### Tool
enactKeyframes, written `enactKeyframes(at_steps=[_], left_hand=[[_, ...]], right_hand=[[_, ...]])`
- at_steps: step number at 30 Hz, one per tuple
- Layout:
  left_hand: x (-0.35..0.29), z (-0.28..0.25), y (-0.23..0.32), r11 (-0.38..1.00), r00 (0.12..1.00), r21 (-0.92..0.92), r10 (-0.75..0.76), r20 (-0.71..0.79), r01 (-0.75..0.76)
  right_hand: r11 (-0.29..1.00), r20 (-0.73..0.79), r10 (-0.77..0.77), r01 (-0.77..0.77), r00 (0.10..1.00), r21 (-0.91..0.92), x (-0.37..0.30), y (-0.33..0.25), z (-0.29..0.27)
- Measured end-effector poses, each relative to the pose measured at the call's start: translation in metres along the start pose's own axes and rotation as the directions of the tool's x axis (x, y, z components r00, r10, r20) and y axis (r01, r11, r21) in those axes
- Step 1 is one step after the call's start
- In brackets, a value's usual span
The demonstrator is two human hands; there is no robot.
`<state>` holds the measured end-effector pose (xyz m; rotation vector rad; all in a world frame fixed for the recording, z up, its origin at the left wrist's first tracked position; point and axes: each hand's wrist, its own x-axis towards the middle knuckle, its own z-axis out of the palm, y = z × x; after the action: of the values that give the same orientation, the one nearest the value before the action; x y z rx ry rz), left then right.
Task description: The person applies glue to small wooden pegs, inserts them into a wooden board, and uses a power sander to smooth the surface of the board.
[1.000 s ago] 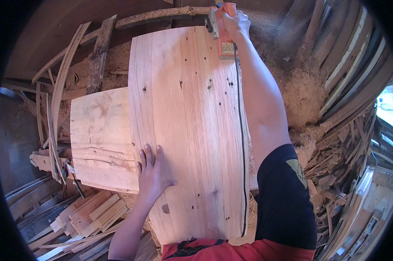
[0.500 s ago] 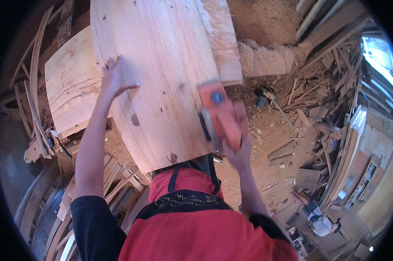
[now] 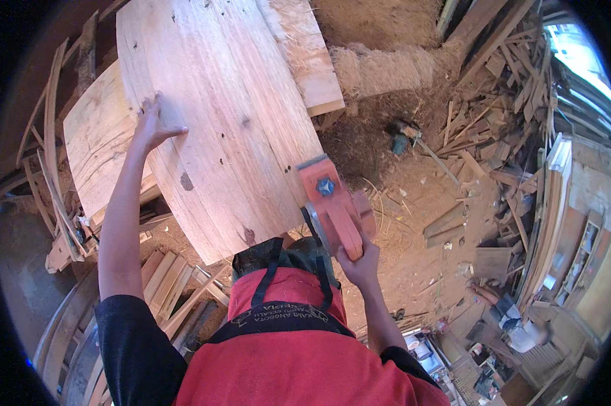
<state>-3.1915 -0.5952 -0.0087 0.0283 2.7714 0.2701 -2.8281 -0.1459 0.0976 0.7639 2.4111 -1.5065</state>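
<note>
A wide pale wooden panel point(image 3: 217, 128) with knots and a dark patch stretches away in front of me. My left hand point(image 3: 154, 126) rests on its left part, thumb and fingers spread flat on the wood. My right hand point(image 3: 359, 265) is wrapped round the rear handle of an orange electric planer point(image 3: 338, 210) with a dark blue knob at the front. The planer's front meets the panel's right edge near the close corner, and most of its body sticks out past that edge. Its underside is hidden from me.
Another board point(image 3: 102, 135) lies under the panel at the left, and one more point(image 3: 312, 74) shows at the right. A chainsaw-like tool point(image 3: 401, 141) lies on the sawdust-covered ground. Scrap wood point(image 3: 508, 128) is heaped at the right; planks point(image 3: 167, 284) lie lower left. Another person point(image 3: 518, 331) is low at right.
The planer has come back toward me in my right hand, off most of the panel's right edge. My left hand keeps its place on the wood, while the whole view has shifted slightly.
</note>
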Motion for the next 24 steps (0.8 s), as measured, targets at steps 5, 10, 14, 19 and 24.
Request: enactKeyframes(at_steps=[5, 10, 14, 19, 24], left_hand=[[-0.002, -0.005, 0.005, 0.998, 1.000, -0.060, 0.001, 0.019, 0.000], [-0.001, -0.008, 0.010, 0.999, 0.999, -0.032, -0.035, 0.031, 0.036], [-0.006, -0.011, 0.017, 0.997, 0.998, -0.038, -0.060, 0.034, 0.062], [-0.008, -0.016, 0.024, 0.993, 0.993, -0.051, -0.108, 0.052, 0.111], [-0.010, -0.017, 0.022, 0.992, 0.991, -0.038, -0.121, 0.058, 0.123]], right_hand=[[0.997, 0.008, -0.071, 0.071, 0.997, 0.010, 0.061, -0.054, 0.024], [0.969, -0.016, -0.245, 0.245, 0.969, -0.027, 0.126, -0.106, 0.051], [0.944, -0.047, -0.330, 0.330, 0.943, -0.017, 0.176, -0.141, 0.076], [0.925, -0.038, -0.376, 0.373, 0.926, -0.077, 0.239, -0.190, 0.106], [0.904, -0.086, -0.419, 0.406, 0.904, -0.133, 0.302, -0.231, 0.140]])
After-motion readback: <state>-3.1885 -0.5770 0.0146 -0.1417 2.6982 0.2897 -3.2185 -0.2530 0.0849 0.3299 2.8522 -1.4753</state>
